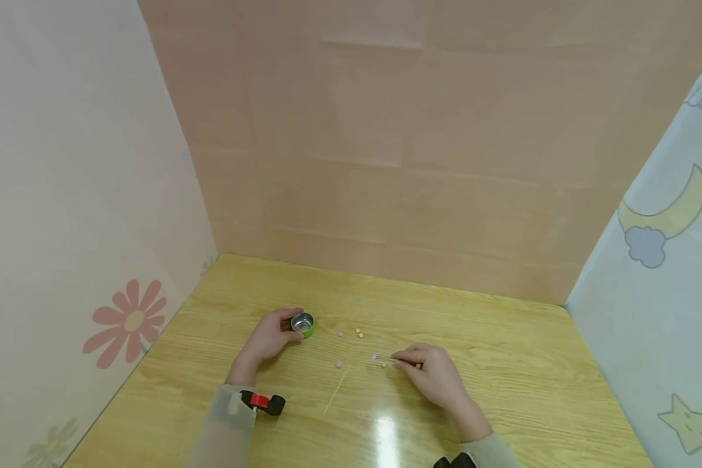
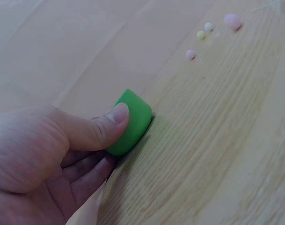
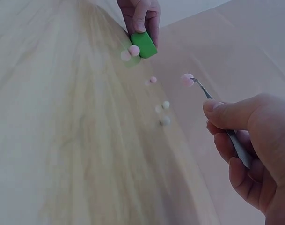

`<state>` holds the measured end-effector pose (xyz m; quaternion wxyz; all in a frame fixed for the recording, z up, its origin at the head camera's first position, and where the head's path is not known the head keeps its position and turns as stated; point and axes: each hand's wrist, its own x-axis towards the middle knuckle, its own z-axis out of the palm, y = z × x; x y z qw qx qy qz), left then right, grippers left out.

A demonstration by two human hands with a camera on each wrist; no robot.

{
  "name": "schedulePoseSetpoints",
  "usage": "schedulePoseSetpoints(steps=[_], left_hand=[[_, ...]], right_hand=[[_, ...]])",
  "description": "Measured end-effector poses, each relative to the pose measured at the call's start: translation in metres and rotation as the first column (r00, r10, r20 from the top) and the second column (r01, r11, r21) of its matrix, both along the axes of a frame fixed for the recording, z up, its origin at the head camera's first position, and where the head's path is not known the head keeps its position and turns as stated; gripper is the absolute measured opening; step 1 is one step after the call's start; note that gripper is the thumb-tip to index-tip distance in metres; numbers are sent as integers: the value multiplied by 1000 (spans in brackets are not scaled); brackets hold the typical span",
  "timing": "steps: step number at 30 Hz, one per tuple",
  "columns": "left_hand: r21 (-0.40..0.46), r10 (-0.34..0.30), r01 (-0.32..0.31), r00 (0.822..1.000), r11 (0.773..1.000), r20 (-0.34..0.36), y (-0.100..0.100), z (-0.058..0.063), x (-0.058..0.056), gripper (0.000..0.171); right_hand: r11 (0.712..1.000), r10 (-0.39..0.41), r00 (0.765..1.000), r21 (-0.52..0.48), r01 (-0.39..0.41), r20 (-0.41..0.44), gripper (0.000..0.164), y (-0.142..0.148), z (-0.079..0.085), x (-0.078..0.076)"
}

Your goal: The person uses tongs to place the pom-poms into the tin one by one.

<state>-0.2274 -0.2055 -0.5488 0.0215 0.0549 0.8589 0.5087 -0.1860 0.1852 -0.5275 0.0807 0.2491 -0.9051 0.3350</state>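
My left hand (image 1: 269, 336) grips a small round green cup (image 1: 309, 332) with a shiny silver inside, thumb on its near side. In the left wrist view the green cup (image 2: 140, 119) sits on the table. My right hand (image 1: 437, 377) pinches metal tweezers (image 3: 207, 93), seen best in the right wrist view. Their tips hold a small pink ball (image 3: 186, 79), raised above the table. Between the hands lie several small balls, among them a larger pink ball (image 1: 338, 364), a smaller pink ball (image 1: 340, 334) and a yellow ball (image 1: 358, 331).
A pale ball (image 1: 383, 365) lies close to the right fingertips. A thin pale line or stick (image 1: 336, 390) runs along the wood-grain table (image 1: 538, 370). Light glares off the table's front. A plain tan backdrop (image 1: 374, 130) and patterned side sheets border the table.
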Motion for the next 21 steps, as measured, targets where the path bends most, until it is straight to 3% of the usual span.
schedulePoseSetpoints(steps=[21], left_hand=[[6,16,-16,1000,1000,-5,2,1,2,60]], right_hand=[[997,32,999,-66,-33,-13,12,-42,9,-15]])
